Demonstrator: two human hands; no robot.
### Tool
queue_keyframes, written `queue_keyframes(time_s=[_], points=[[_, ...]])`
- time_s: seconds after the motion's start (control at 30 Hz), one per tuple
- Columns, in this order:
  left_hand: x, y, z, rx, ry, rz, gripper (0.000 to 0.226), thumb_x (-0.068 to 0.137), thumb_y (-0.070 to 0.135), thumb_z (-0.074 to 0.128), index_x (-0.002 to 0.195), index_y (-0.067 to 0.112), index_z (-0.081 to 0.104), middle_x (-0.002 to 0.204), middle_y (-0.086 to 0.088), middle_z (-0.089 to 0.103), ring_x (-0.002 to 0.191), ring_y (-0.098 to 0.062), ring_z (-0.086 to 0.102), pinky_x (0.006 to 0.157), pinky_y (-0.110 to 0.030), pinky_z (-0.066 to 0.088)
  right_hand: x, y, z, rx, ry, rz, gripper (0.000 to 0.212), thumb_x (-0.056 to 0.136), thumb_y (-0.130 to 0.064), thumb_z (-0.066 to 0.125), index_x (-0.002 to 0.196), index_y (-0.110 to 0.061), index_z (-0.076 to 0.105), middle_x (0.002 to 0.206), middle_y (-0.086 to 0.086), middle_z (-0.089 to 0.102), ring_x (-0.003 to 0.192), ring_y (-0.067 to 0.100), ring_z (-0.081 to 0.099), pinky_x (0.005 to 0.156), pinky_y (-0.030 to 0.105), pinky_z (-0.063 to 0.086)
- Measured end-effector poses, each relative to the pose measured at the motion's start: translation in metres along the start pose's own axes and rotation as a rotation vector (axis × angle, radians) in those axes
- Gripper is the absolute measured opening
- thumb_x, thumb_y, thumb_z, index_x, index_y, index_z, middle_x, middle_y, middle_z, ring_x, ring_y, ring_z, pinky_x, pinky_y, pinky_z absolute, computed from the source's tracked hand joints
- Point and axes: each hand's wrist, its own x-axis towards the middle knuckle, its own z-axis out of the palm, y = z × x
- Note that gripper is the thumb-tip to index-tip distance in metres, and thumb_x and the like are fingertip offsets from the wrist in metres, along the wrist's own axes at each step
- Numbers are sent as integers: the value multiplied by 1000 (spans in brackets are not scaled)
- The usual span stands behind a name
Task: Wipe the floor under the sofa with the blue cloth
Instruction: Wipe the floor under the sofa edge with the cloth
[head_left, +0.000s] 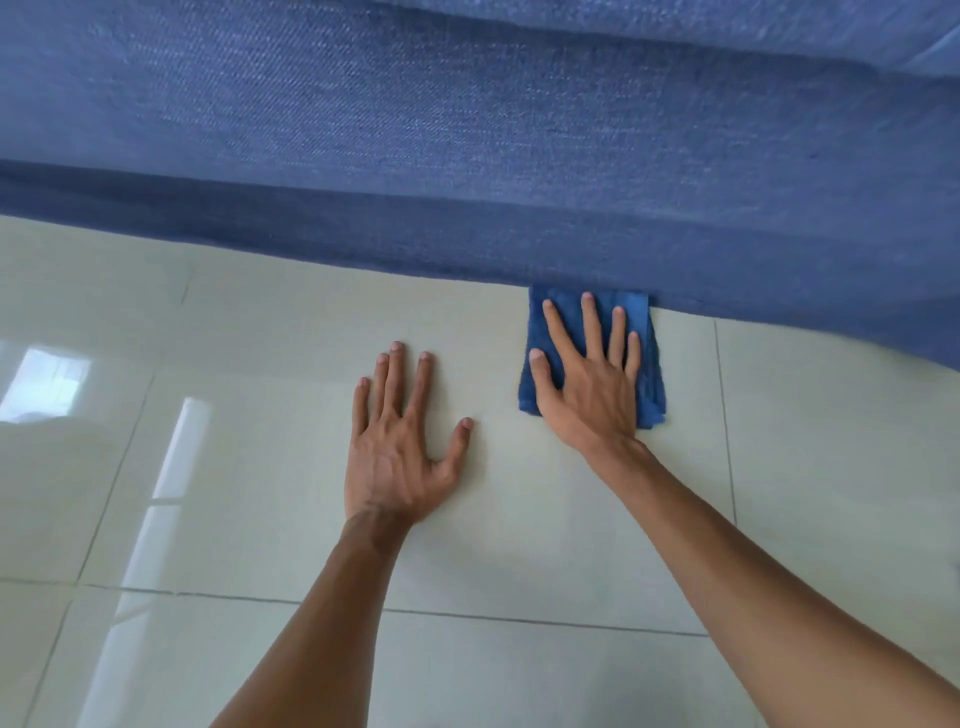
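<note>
Woven blue fabric covers the sofa (467, 130), whose long lower edge hangs just above a floor (519, 545) of glossy pale square tiles with thin grey grout lines. Flat on the tiles, the left hand (397, 457) rests palm down with fingers spread and holding nothing. The right hand (589, 384) presses its splayed fingers on the folded rectangular blue cloth (652, 358), a nubby terry piece whose far end touches the sofa's edge.

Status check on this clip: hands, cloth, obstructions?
Right hand flat on blue cloth at sofa edge. Left hand open, braced on floor. Nothing blocking.
</note>
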Motion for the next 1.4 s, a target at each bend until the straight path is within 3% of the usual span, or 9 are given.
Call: queue_keyframes(time_s=[0.07,0.2,0.37,0.53,0.8,0.9,1.2,1.33,1.4], points=[[0,0,-1,-15,-7,4,78,96,61,32,161,24,9,170,-4,-4,157,-20,-4,127,-41,3,-2,-17,3,-9,-13,-50,64,99,-59,26,159,-40,20,171,3,11,157,40,4,126,56,4],[1,-2,-1,-26,-4,8,77,97,58,32,161,25,7,170,-3,-5,157,-20,-5,127,-40,3,-42,37,-8,-79,-99,-413,62,102,-58,29,159,-44,13,172,-3,5,159,29,-3,127,52,7],[0,-3,1,-22,4,9,77,97,58,33,161,25,7,170,-3,-5,157,-19,-5,127,-39,3,-2,4,-2,-52,-30,-173,63,98,-59,32,158,-42,23,171,3,13,157,36,8,126,55,7],[0,-2,0,-22,-1,9,76,97,58,33,161,25,8,170,-3,-4,157,-19,-4,127,-39,2,-49,38,-11,-99,-135,-464,62,102,-60,28,160,-45,10,172,-5,-1,159,25,-6,126,54,7],[0,-1,1,-24,8,0,77,96,59,36,161,25,12,170,-2,-1,157,-19,-2,127,-38,2,-30,1,2,73,-59,-155,56,102,-56,16,156,-46,25,171,0,14,158,31,9,126,53,7],[-1,-1,1,-16,-3,1,78,95,60,35,161,26,11,170,-2,-2,157,-19,-3,127,-37,1,-15,-3,2,36,-21,-149,52,104,-49,19,155,-46,29,169,3,20,156,35,18,125,55,13],[0,-2,-1,-2,4,-1,79,94,62,33,161,26,9,170,-1,-3,157,-20,-2,127,-41,5,-28,23,2,-46,-63,-228,58,102,-57,20,159,-45,18,171,1,11,158,32,7,125,57,9],[0,-1,2,4,6,-1,80,94,62,33,161,26,10,170,-2,-2,157,-20,-1,127,-40,4,7,-13,9,-8,19,-47,60,100,-55,27,158,-41,24,170,7,16,156,41,11,124,62,7],[0,-1,1,3,-4,2,80,94,62,33,161,26,10,170,-2,-2,157,-20,-1,127,-40,4,-6,-18,10,-21,13,-84,61,101,-57,28,159,-40,21,170,8,14,156,41,8,125,60,7]])
